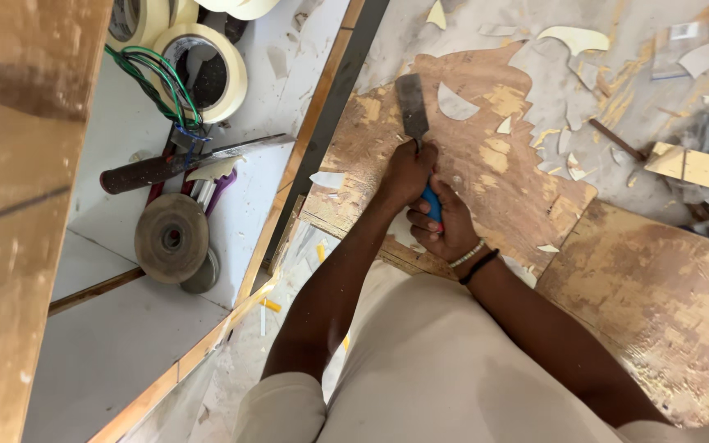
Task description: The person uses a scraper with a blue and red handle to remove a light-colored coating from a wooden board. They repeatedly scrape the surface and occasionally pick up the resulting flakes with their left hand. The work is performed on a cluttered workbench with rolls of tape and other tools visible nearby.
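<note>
Here my left hand [404,171] and right hand [445,223] clench the blue-handled scraper [417,131], blade flat on the board [502,176] beyond my fingers; excess force could gouge the wood.

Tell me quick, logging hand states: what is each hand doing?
Left hand: closed on the chisel.
Right hand: closed on the chisel's blue handle.

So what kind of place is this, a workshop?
Likely a woodworking or renovation site: both hands grip a blue-handled chisel scraping a plywood board, with masking tape rolls and a grinding disc nearby.
</note>
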